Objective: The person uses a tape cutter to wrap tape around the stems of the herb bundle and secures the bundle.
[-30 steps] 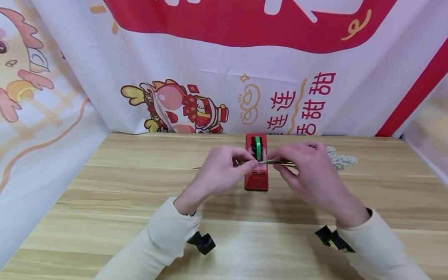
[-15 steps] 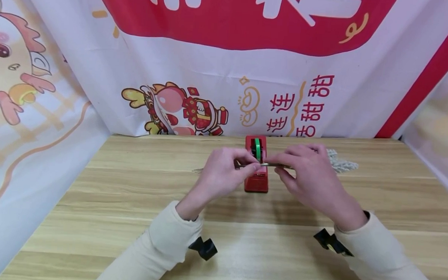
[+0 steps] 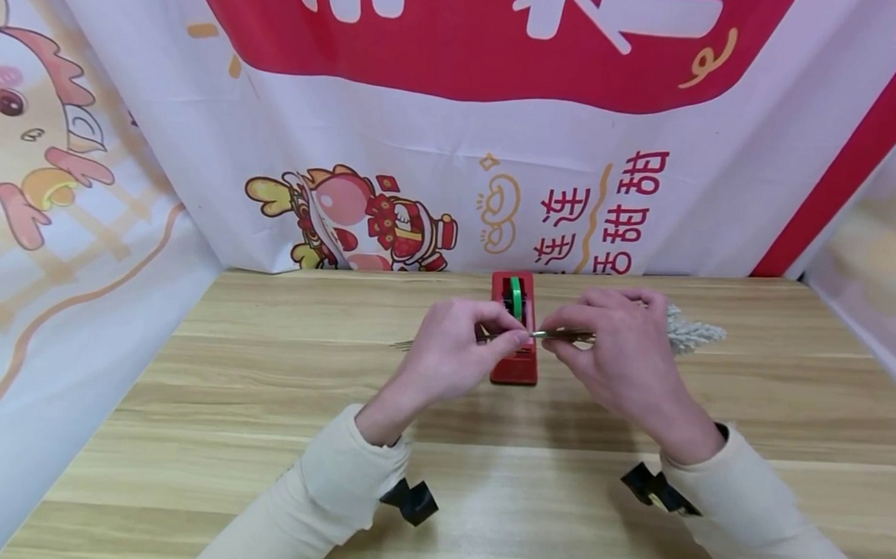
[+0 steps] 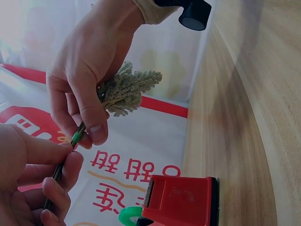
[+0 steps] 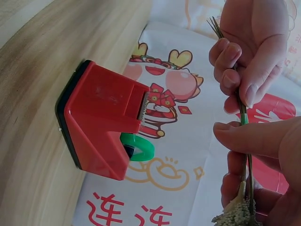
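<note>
A bundle of thin dried stems with grey-green flower heads [image 3: 692, 332] is held level above the table by both hands. My left hand [image 3: 463, 347] pinches the stems near mid-length; the bare stem ends [image 5: 215, 28] stick out behind it. My right hand [image 3: 625, 346] grips the stems closer to the flower heads, with thumb and fingertips at them. Between the two hands a band of green tape [image 5: 244, 118] wraps the stems. Right behind and below the hands stands a red tape dispenser [image 3: 514, 371] holding a green tape roll [image 5: 142, 147]; its toothed cutter [image 5: 144, 104] shows in the right wrist view.
The dispenser and hands are over a wood-grain table [image 3: 278, 389]. A printed white and red cloth [image 3: 454, 130] hangs behind its far edge, with more cloth at both sides. Black wrist mounts [image 3: 411, 501] sit on both cream sleeves.
Both hands stay on the stems and shift slightly rightward, the flower heads moving along with them. The fingers make small movements at the taped spot. The dispenser stays in place.
</note>
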`<state>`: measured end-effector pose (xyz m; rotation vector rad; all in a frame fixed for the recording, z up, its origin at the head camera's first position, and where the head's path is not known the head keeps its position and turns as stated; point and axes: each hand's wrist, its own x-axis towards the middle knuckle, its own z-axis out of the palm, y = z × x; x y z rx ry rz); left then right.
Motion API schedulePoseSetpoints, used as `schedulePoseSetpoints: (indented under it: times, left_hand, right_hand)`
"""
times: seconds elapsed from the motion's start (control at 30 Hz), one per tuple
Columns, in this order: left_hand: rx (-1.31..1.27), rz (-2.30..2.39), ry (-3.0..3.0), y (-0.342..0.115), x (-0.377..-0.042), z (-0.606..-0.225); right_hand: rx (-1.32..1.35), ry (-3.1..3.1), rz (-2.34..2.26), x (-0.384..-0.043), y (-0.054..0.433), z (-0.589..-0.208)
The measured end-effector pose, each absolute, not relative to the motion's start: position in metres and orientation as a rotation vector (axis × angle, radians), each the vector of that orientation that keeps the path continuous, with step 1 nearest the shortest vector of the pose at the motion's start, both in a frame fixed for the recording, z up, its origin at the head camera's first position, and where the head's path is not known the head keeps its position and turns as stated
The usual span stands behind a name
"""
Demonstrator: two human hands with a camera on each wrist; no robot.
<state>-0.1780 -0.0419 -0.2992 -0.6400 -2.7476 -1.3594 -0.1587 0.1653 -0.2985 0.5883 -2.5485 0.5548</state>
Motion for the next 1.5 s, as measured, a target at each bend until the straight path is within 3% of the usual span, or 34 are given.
schedulePoseSetpoints:
  times: [0.97,1.5]
  left_hand:
    - [-0.634,-1.334,-2.769,-0.044,-0.180,-0.300]
    - [-0.594,-1.454,-2.799,-0.054,-0.188,-0.303]
  right_hand:
    - [0.559,-2.649,0.569,-0.152,0.165,-0.289]
    - [0.861,-2.839,0.475,-0.165,0.238,-0.266]
